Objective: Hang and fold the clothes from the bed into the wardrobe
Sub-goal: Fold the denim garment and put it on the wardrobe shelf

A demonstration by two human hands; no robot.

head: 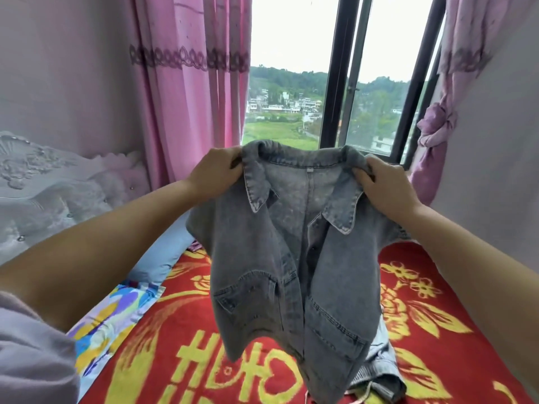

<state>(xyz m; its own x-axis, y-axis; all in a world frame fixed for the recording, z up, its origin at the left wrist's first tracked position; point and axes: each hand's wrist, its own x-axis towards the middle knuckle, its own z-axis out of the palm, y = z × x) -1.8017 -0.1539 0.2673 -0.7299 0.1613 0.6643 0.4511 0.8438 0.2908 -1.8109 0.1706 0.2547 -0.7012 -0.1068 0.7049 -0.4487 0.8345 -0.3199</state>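
A faded grey-blue denim shirt [291,258] with a collar and two chest pockets hangs open in the air above the bed. My left hand [217,170] grips its left shoulder beside the collar. My right hand [385,188] grips the right shoulder, fingers curled over the collar fold. Under the shirt's hem, another pale denim garment [379,371] with a drawstring lies on the red blanket [437,330] with yellow flowers and characters. The wardrobe is out of view.
A light blue pillow [163,258] and a colourful patterned sheet [110,319] lie at the bed's left side, by the padded white headboard [49,193]. Pink curtains [192,83] frame a window [335,68] straight ahead; a tied curtain [434,132] hangs on the right.
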